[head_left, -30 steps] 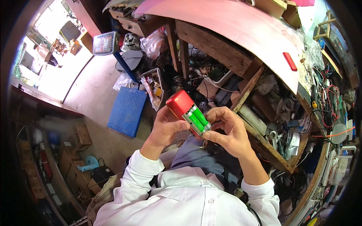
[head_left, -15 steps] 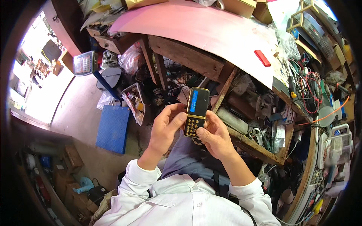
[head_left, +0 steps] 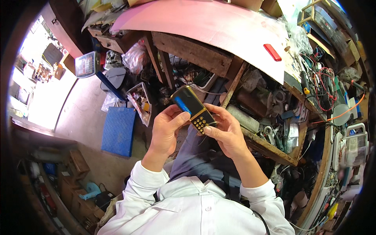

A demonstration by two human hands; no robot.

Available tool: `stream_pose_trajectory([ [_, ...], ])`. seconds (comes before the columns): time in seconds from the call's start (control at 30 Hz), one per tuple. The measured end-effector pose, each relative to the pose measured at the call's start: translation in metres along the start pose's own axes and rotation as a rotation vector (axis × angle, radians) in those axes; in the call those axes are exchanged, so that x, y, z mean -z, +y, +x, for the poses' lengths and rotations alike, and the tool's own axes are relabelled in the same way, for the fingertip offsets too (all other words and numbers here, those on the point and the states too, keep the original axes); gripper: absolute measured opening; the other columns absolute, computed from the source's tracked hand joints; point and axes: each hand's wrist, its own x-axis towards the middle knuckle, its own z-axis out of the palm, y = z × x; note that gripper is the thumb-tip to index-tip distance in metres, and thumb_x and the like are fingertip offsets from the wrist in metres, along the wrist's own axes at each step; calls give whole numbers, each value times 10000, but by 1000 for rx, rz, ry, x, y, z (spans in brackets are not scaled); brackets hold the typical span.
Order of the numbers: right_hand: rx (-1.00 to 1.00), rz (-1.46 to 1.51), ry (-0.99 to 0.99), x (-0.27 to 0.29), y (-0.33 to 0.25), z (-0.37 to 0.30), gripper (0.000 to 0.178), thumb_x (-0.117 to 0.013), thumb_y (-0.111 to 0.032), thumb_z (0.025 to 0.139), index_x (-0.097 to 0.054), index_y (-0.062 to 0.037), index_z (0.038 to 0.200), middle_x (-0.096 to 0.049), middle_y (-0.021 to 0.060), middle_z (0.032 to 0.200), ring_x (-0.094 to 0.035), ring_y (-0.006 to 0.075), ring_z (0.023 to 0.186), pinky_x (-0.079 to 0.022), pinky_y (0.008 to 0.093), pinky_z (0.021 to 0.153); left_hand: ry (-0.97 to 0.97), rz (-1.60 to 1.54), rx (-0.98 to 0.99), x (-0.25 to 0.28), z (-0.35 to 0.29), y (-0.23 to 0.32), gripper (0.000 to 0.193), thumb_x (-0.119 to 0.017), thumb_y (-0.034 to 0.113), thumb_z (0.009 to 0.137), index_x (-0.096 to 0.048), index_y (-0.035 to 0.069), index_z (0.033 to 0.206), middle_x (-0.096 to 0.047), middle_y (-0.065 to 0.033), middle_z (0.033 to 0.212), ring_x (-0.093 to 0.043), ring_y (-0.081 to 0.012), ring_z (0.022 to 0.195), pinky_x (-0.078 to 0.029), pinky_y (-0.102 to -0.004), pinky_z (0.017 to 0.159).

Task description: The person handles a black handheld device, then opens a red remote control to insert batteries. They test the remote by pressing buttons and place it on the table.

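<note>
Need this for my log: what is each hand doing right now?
Left hand: holding the black handheld device, thumb at its left edge.
Right hand: holding the same device near its lower end.

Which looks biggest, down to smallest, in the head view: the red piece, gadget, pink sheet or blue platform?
1. Pink sheet
2. Blue platform
3. Gadget, probably looking bigger because it's nearer
4. Red piece

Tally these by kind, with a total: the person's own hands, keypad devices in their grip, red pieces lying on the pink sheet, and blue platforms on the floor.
Hands: 2 (left hand, right hand)
Held keypad device: 1
Red piece on the pink sheet: 1
Blue platform: 1
Total: 5
</note>
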Motion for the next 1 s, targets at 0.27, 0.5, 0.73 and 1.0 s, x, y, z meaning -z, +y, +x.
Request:
stream_pose_trajectory([
  [0.27,106,-40,76,5,-14,5,478,-728,-10,892,-544,3,1333,-645,144,1268,-668,176,1073,-576,332,919,-24,-103,-21,-7,-2,7,493,-768,-42,825,-598,40,1281,-700,-90,1171,-693,-190,1051,-570,-374,976],
  [0.5,265,-138,115,23,-17,8,184,-563,122,855,-717,40,915,-640,194,1283,-671,208,1080,-596,367,919,60,-48,-122,-2,2,8,421,-739,-54,831,-618,37,1223,-703,-91,1143,-698,-200,1043,-574,-376,980],
  [0.73,316,-120,-36,43,-28,13,184,-519,81,860,-702,61,872,-667,235,1228,-674,243,1031,-579,337,881,61,-161,-10,9,3,7,330,-704,15,887,-622,28,1207,-710,-139,1167,-727,-268,1035,-615,-437,912],
  [1.0,128,-211,22,6,-24,21,560,-809,5,839,-475,-10,1289,-665,168,1160,-666,181,1038,-568,325,906,-29,-205,-81,12,-1,2,504,-665,-161,816,-602,56,1266,-689,-141,1212,-688,-280,1124,-574,-449,1002],
])
